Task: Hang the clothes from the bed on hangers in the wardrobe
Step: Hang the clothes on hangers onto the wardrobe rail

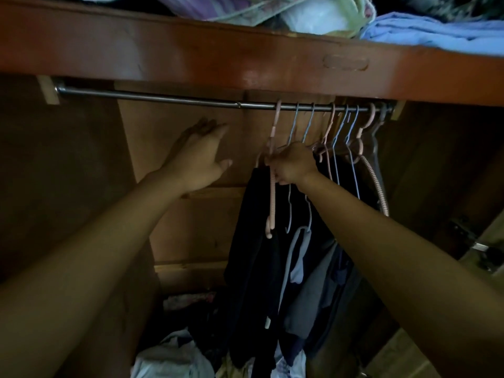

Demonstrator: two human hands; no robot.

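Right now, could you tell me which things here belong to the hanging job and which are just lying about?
Job: right hand gripping the pink hanger; open left hand; rail; dark garment.
Lying about: folded blue cloth on the shelf above; clothes heap on the wardrobe floor.

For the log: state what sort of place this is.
Most likely inside a home wardrobe: a metal rail carrying hangers with dark clothes, and folded linen on the wooden shelf above.

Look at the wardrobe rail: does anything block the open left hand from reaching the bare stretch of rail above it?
Nothing visible does. The left hand hangs below the bare rail. The hangers crowd the rail's right end, where the right hand grips a pink hanger.
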